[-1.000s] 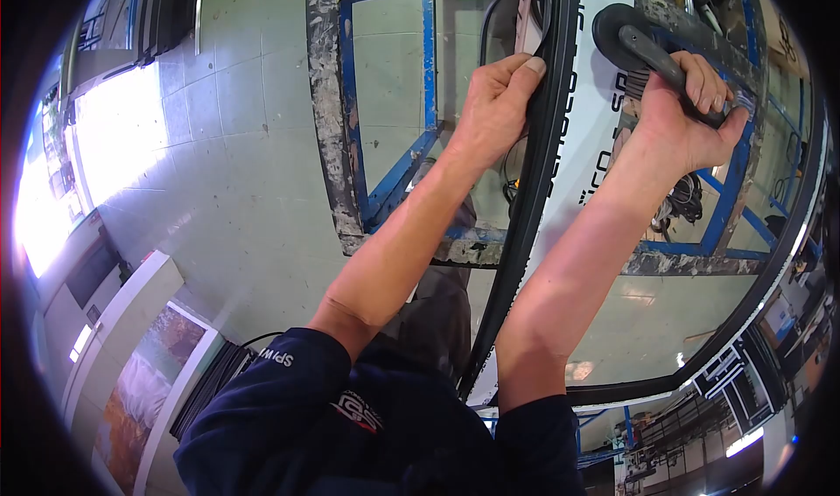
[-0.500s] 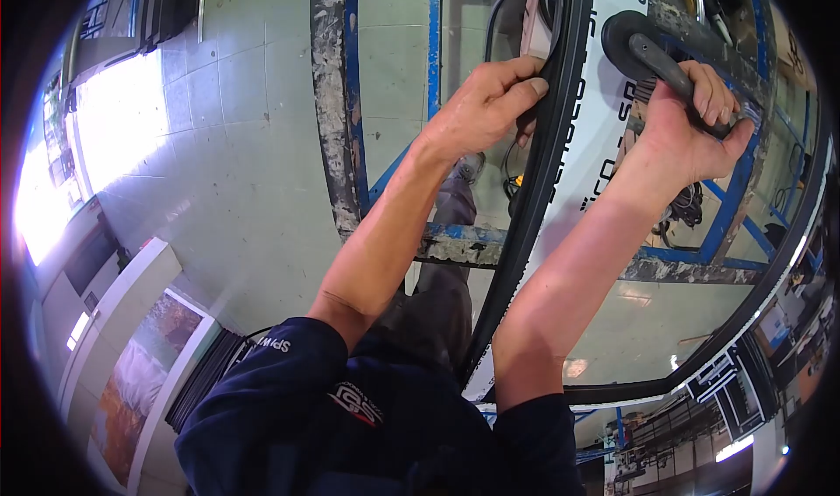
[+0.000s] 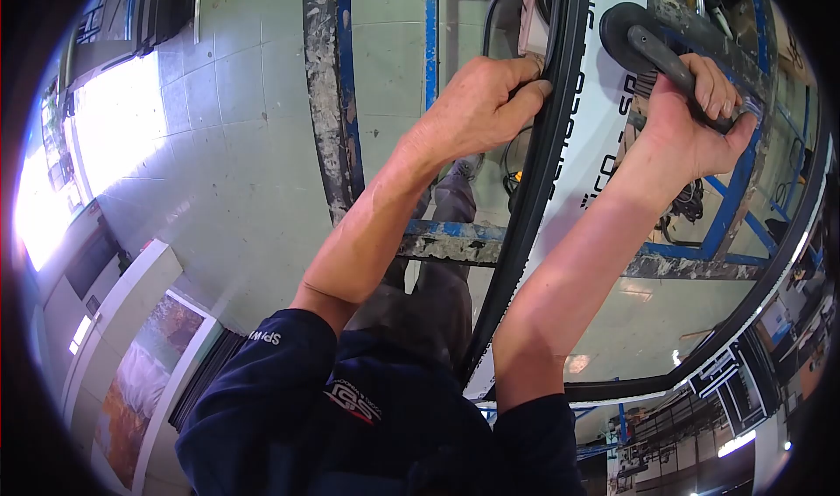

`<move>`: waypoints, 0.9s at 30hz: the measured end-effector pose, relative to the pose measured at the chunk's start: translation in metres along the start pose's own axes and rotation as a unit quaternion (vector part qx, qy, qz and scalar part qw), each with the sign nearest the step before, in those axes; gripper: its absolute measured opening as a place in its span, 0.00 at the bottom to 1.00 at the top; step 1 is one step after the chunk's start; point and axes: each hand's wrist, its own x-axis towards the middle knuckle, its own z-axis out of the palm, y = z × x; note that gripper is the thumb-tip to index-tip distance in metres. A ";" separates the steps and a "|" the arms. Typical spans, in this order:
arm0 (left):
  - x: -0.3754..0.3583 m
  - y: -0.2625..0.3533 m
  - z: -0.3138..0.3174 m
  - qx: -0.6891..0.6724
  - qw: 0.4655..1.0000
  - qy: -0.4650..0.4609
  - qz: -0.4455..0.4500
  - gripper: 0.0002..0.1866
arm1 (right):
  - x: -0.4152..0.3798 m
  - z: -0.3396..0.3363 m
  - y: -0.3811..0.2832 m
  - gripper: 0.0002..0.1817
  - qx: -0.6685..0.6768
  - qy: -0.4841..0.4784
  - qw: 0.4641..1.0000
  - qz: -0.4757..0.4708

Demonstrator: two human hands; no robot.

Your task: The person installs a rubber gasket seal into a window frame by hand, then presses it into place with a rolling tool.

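Observation:
My left hand [image 3: 486, 107] is closed at the inner left edge of a black frame profile [image 3: 531, 177], thumb and fingers pinched against it. Part of its fingertips is hidden behind the profile. Beside the profile runs a white strip with black lettering [image 3: 573, 159]. My right hand [image 3: 687, 142] is wrapped round the handle of a black suction lifter [image 3: 667, 61]. Its round pad rests by the white strip, on what looks like a glass pane within the black frame. The handle's far end is covered by my fingers.
A paint-spattered blue trestle [image 3: 327, 102] stands under the frame, with a crossbar [image 3: 455, 244] near my legs. Coiled cables [image 3: 685, 203] lie below the pane. A framed picture [image 3: 149, 382] leans at lower left, and tiled floor [image 3: 236, 146] spreads on the left.
My left forearm and elbow have shifted slightly left, with the fingers still at the profile. My right hand keeps its grip on the suction lifter. The view has shifted slightly.

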 end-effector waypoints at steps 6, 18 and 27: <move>-0.004 -0.023 0.013 -0.375 0.924 -0.062 -0.039 0.15 | 0.002 -0.001 -0.001 0.19 -0.008 0.007 1.000 0.004; -0.003 -0.025 0.005 -0.379 0.916 -0.091 -0.089 0.10 | 0.002 -0.001 -0.001 0.19 -0.013 0.003 1.000 0.005; -0.008 0.011 0.002 -0.176 0.977 -0.006 -0.123 0.13 | 0.001 -0.002 0.001 0.21 -0.015 -0.014 0.999 0.027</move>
